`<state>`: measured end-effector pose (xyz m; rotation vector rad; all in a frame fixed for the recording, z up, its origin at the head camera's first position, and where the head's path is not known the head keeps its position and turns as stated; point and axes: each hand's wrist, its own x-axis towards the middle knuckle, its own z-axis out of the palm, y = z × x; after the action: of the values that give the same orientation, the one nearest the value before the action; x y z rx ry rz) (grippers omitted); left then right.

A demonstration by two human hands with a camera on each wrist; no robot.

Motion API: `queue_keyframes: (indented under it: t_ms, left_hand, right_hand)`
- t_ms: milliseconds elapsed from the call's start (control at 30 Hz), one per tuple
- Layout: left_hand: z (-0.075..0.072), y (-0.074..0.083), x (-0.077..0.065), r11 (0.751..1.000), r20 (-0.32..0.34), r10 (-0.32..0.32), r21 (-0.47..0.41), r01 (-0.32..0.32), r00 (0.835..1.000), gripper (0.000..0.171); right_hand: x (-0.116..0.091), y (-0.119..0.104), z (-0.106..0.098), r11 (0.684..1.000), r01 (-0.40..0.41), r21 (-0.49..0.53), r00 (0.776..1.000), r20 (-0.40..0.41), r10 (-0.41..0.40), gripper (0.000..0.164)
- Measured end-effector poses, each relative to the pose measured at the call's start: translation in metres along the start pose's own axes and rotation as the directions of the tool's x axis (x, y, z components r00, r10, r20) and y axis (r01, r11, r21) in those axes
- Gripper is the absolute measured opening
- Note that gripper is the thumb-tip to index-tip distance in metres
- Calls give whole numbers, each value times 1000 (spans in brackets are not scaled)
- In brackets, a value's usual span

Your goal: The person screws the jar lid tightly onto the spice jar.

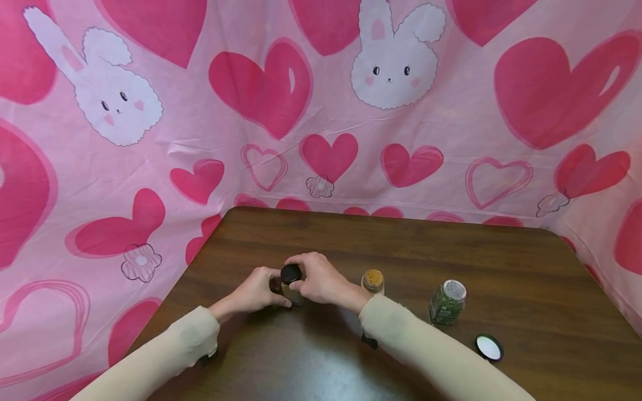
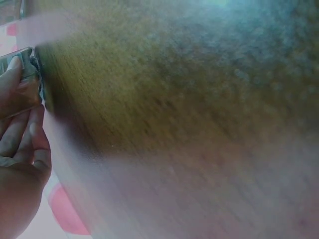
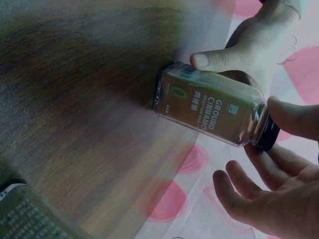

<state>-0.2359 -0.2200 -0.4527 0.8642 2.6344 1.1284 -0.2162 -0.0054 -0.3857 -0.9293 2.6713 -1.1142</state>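
Observation:
A clear glass jar [image 3: 209,104] labelled ground cinnamon stands upright at the table's left-centre, with brown powder inside. My left hand [image 1: 256,291] grips its body low down, thumb on one side and fingers on the other. On top sits a black cap [image 1: 291,273], which my right hand [image 1: 321,278] pinches between thumb and fingers. In the right wrist view the cap is on the jar's neck, and the other fingers spread beside it. The left wrist view catches only the jar's lower part [image 2: 30,89] at the frame's edge, its base at the tabletop.
Behind my right wrist stands an uncapped jar [image 1: 373,280] of yellow-brown spice, partly hidden. Farther right is a green herb jar [image 1: 447,303] with a perforated white top. A dark cap [image 1: 489,347] lies white side up near it. Pink heart-patterned cloth [image 1: 341,117] surrounds the wooden table [image 1: 426,239].

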Motion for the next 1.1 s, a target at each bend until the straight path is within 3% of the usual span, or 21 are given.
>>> queue_keyframes:
  t_ms: [433, 1100]
  left_hand:
    - [0, -2, 0, 1000, -7, 0, -2, 0, 1000, 34]
    - [1, 2, -1, 1000, -15, 0, -9, 0, 1000, 33]
  right_hand:
    - [-2, -3, 2, 999, -9, -32, 999, -49, 7, 35]
    - [-2, -1, 5, 999, -37, -14, 998, -54, 37, 36]
